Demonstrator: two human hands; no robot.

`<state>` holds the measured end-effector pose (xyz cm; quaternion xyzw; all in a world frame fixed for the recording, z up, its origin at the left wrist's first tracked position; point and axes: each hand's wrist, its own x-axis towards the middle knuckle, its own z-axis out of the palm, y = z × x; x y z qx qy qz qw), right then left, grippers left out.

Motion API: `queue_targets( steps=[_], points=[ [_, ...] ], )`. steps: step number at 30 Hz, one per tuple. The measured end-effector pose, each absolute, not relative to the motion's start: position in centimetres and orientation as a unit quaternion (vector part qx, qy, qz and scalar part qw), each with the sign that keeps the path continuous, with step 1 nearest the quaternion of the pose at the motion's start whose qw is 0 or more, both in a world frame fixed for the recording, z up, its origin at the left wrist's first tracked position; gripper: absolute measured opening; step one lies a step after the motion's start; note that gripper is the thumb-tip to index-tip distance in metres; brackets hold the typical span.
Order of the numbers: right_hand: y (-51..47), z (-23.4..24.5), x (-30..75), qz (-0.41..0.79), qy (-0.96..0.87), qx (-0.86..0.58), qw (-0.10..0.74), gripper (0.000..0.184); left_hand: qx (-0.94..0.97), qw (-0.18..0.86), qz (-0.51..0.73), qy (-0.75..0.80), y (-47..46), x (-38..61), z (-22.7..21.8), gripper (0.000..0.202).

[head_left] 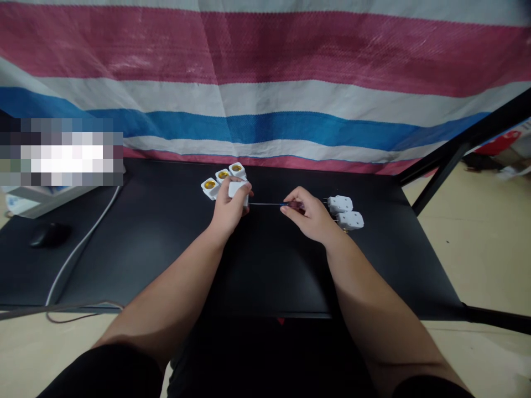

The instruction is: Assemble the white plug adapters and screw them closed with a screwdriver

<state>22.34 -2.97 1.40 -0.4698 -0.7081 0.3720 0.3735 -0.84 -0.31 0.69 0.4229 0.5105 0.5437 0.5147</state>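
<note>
My left hand (230, 205) grips a white boxy lamp holder (238, 189), thumb across its upper face. Closed round the handle of a screwdriver (265, 204) is my right hand (306, 214). The thin metal shaft points left, and its tip reaches the lamp holder's right side; whether it sits in a screw I cannot tell. Just behind my left hand stand white lamp sockets (210, 188) in a slanting row, their round gold-coloured insides facing up. To the right of my right hand lie two white blocks (350, 220) with small holes and thin prongs on their left sides.
A black table (274, 265) carries everything. On its left are a black mouse (50, 235), a pale cable (85, 241) and a white device (45, 196) with a blurred-out top. A striped sheet (265, 50) hangs behind, and a black metal frame (440, 177) slants on the right.
</note>
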Motion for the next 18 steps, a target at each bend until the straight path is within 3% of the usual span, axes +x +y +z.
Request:
queue_targets(
  steps=[5,9,12,18],
  points=[
    [-2.82,1.65,22.22,0.358,-0.711,-0.512,0.324,0.058,0.454,0.495,0.538,0.509,-0.34,-0.78,0.63,0.035],
    [-2.99,1.65,22.35,0.351,-0.735,-0.468,0.341,0.030,0.466,0.483,0.535,0.514,-0.27,-0.87,0.58,0.034],
    [-2.97,1.48,22.31,0.344,-0.729,-0.473,0.355,0.029,0.461,0.482,0.535,0.519,-0.20,-0.97,0.47,0.034],
    [-2.72,1.19,21.65,0.361,-0.709,-0.509,0.330,0.061,0.480,0.470,0.544,0.503,-0.11,-1.13,0.50,0.034]
  ],
)
